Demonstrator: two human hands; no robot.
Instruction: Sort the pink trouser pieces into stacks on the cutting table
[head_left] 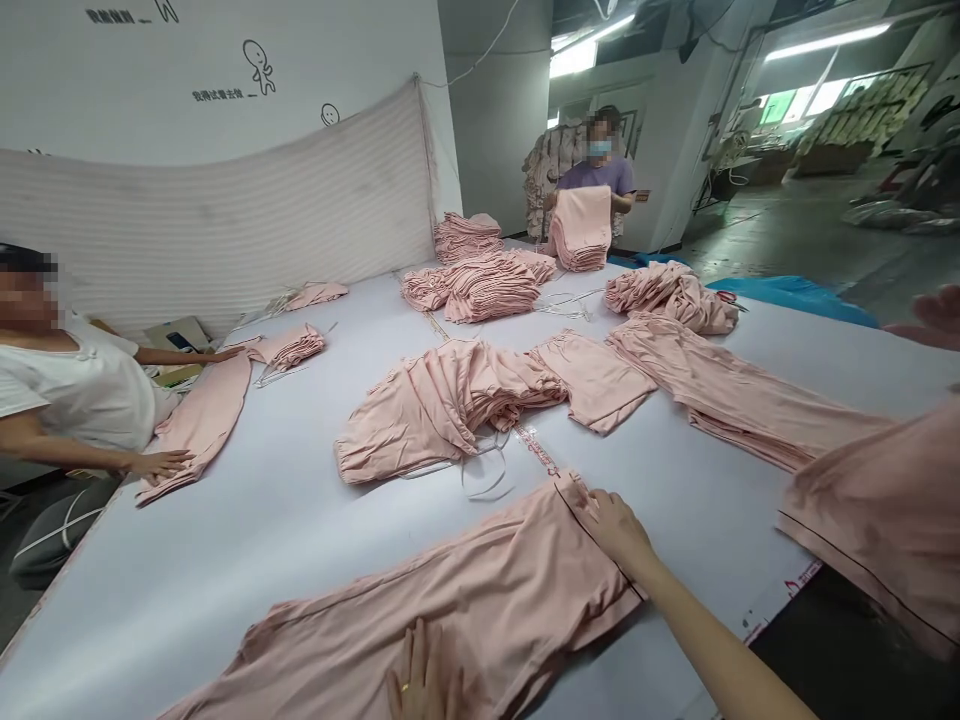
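Observation:
A pair of pink trousers lies spread over the near part of the table, with a dark line running across its right end. My left hand, a ring on one finger, rests flat on the cloth with its fingers apart, partly cut off by the lower picture edge. At the far corner of the garment's right end is my right hand, its fingers closed on bunched cloth. Just beyond lies a heap of pink garments with white ties trailing from it.
The white table carries more pink stacks and long folded pieces. A person at left smooths a pink piece; another holds folded cloth behind. At right are someone's hand, pink cloth and scissors.

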